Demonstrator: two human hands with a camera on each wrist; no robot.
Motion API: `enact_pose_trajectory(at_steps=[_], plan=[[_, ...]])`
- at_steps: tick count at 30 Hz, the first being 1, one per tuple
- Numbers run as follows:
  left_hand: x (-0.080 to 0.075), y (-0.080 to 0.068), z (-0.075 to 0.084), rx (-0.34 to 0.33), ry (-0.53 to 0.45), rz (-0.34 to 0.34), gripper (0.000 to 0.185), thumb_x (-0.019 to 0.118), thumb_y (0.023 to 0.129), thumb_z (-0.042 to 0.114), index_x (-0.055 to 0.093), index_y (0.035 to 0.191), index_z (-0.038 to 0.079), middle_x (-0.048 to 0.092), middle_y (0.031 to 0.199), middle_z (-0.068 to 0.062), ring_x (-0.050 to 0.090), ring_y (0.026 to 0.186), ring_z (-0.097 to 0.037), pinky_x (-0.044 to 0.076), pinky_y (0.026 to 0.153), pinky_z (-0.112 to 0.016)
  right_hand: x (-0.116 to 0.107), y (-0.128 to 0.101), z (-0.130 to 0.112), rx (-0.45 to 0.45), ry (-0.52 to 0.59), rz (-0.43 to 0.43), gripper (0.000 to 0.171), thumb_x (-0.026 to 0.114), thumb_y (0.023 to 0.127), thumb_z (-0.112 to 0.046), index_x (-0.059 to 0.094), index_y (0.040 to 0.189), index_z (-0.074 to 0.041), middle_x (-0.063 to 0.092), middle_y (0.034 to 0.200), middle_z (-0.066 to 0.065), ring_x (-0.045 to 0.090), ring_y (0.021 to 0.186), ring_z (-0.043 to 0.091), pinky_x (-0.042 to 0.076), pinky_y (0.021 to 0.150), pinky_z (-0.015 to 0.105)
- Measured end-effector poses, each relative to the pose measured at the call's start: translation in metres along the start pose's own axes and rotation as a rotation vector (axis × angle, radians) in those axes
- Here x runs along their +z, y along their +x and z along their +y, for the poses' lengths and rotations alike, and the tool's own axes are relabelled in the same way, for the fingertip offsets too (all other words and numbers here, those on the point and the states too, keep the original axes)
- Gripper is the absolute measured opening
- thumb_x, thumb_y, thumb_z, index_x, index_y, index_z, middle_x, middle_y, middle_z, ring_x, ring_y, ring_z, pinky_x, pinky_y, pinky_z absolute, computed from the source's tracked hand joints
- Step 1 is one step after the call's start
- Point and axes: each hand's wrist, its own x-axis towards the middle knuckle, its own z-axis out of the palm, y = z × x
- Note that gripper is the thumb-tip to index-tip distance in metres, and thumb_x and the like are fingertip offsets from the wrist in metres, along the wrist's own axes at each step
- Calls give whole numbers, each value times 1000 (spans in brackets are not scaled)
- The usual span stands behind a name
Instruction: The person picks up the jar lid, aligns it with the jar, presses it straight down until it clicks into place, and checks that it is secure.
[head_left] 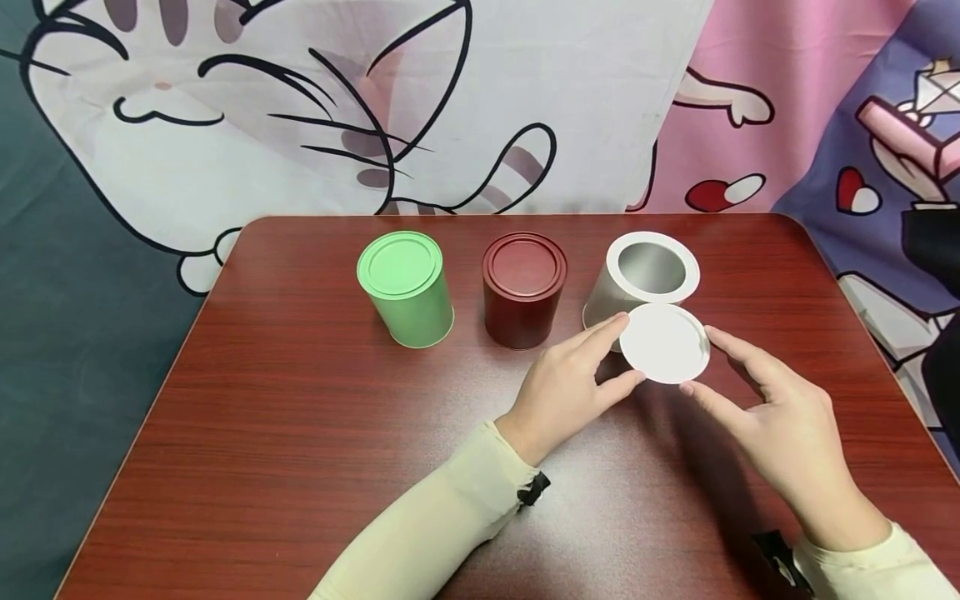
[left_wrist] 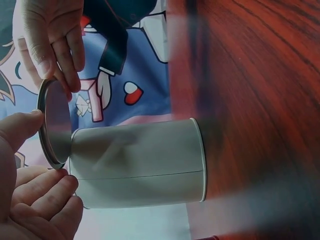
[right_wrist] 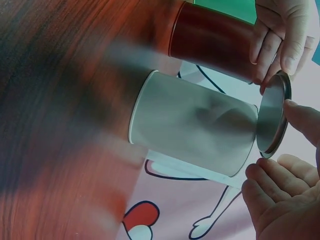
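Both hands pinch the white lid (head_left: 664, 342) by its rim, left hand (head_left: 564, 389) on its left edge and right hand (head_left: 780, 425) on its right, just in front of the open white tin (head_left: 651, 268). Probably best to keep the lid level and centred over the mouth just beyond the fingertips. The maroon tin (head_left: 522, 288) and green tin (head_left: 407, 287) sit farther out to the left hand's side, lids on.

Right of centre in the frame, the left hand (head_left: 564, 385) and the right hand (head_left: 780, 421) hold a round white lid (head_left: 664, 343) between their fingertips, just in front of an open white tin (head_left: 647, 279). To the left of that tin stand a dark red tin (head_left: 522, 288) and a green tin (head_left: 406, 287), both lidded, on the reddish-brown wooden table (head_left: 300, 433). A cartoon cat cloth (head_left: 315, 100) fills the upper left.
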Motion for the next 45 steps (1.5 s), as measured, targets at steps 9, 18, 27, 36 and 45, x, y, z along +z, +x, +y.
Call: enact_pose_trajectory(at_steps=[9, 18, 27, 36, 45], plan=[[-3, 5, 1, 14, -20, 8, 57, 79, 88, 27, 60, 136, 3, 63, 137, -6, 62, 122, -14, 45, 102, -19, -1, 3, 0, -6, -11, 0, 73, 92, 65, -8, 68, 133, -20, 72, 116, 16, 41, 110, -29, 28, 85, -2], [-7, 15, 1, 35, 15, -20, 58, 77, 90, 30, 58, 139, 4, 63, 137, -6, 61, 124, -14, 43, 104, -18, -1, 8, 1, -4, 11, 8, 72, 92, 66, -6, 68, 133, -18, 72, 117, 16, 43, 111, -27, 30, 86, -2], [-9, 21, 0, 22, 53, -56, 58, 75, 91, 30, 57, 139, 4, 61, 139, -5, 61, 124, -14, 46, 102, -20, -2, 14, 1, 18, -8, -8, 68, 91, 71, -12, 67, 134, -20, 71, 120, 14, 41, 108, -30, 30, 85, -2], [-12, 32, -1, -6, 90, -116, 57, 71, 94, 33, 55, 141, 5, 60, 141, -4, 62, 121, -14, 51, 96, -24, -2, 23, 3, 59, 26, -44, 64, 90, 74, -14, 67, 133, -19, 71, 120, 13, 44, 107, -28, 32, 86, -3], [-12, 35, -4, -5, 103, -123, 55, 70, 95, 32, 55, 140, 4, 60, 141, -6, 61, 123, -14, 51, 97, -24, 0, 29, 5, 75, 48, -56, 63, 90, 75, -14, 67, 133, -18, 70, 121, 13, 47, 106, -26, 34, 87, -3]])
